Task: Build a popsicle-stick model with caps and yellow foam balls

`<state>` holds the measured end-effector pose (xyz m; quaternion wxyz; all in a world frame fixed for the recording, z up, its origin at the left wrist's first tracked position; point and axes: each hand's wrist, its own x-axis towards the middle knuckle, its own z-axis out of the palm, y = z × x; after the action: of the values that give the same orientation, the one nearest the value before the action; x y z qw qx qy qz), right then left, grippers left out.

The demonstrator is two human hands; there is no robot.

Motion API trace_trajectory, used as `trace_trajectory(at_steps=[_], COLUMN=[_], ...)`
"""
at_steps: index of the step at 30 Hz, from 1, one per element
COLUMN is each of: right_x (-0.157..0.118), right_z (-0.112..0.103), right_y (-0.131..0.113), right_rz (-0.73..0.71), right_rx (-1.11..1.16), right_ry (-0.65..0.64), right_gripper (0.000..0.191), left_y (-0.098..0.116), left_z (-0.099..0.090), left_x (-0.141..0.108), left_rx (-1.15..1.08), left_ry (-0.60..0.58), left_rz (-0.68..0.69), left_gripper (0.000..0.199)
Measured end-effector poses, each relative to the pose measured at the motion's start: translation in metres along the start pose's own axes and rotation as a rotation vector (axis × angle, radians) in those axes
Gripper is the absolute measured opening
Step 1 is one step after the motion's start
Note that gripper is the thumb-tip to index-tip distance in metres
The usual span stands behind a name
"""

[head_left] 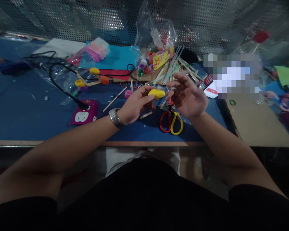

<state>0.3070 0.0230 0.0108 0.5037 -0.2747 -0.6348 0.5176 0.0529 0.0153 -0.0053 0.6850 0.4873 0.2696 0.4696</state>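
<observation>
My left hand (137,104), with a metal watch at its wrist, pinches a yellow piece (157,93) between thumb and fingers above the blue table. Just right of it, my right hand (189,96) is raised with its fingers apart and palm turned inward, holding nothing that shows. Scissors with one red and one yellow handle loop (177,123) lie below the hands. A pink ring-shaped piece (128,94) and a thin wooden stick (115,99) rest left of my left hand. Another short stick (146,115) lies under it.
A purple power box (84,112) with a black cable sits at left. Behind it are sticks joined to yellow and orange caps (104,80). Farther back are blue paper (121,57) and a plastic bag of colored caps (146,62). Cardboard (255,120) lies at right.
</observation>
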Motion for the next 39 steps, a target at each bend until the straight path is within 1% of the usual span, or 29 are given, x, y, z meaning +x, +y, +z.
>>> trace_trajectory(at_steps=[2, 9, 12, 14, 16, 18, 20, 22, 26, 30, 34, 39], right_x=[-0.001, -0.001, -0.001, 0.000, 0.002, 0.003, 0.005, 0.006, 0.006, 0.005, 0.005, 0.005], right_z=[0.000, 0.001, 0.004, 0.004, 0.003, 0.001, 0.000, 0.000, 0.003, 0.006, 0.007, 0.006], right_y=[0.001, 0.000, 0.003, 0.008, 0.014, 0.019, 0.021, 0.021, 0.013, 0.008, 0.008, 0.010], right_rz=[-0.001, 0.003, 0.000, -0.042, -0.096, -0.107, -0.084, -0.054, -0.030, -0.040, -0.054, -0.091], right_rx=[-0.022, 0.021, 0.032, 0.032, 0.006, -0.052, -0.095, -0.085, -0.002, 0.041, 0.027, -0.003], right_ry=[0.011, 0.037, 0.067, 0.072, 0.084, 0.102, 0.128, 0.150, 0.135, 0.118, 0.124, 0.108], right_gripper=[0.086, 0.081, 0.070, 0.059, 0.055, 0.061, 0.070, 0.076, 0.073, 0.070, 0.068, 0.066], left_y=[0.000, 0.001, 0.001, 0.001, 0.001, 0.002, 0.001, 0.001, 0.000, -0.001, -0.002, -0.003], left_z=[0.000, 0.000, 0.001, 0.001, 0.001, 0.002, 0.003, 0.002, 0.001, -0.001, -0.001, -0.003], left_x=[0.000, 0.000, 0.000, 0.000, 0.000, 0.000, 0.001, 0.001, 0.001, 0.001, 0.001, 0.002], left_rx=[-0.005, -0.016, -0.020, -0.013, -0.004, -0.004, -0.011, -0.020, -0.013, 0.007, 0.017, 0.024], left_ry=[-0.008, -0.008, -0.004, -0.004, -0.010, -0.019, -0.023, -0.020, -0.034, -0.039, -0.051, -0.057], left_rz=[-0.007, -0.015, -0.016, -0.012, -0.009, -0.003, 0.002, 0.008, 0.005, 0.007, 0.018, 0.027], left_gripper=[0.050, 0.049, 0.050, 0.048, 0.045, 0.045, 0.047, 0.048, 0.048, 0.047, 0.050, 0.057])
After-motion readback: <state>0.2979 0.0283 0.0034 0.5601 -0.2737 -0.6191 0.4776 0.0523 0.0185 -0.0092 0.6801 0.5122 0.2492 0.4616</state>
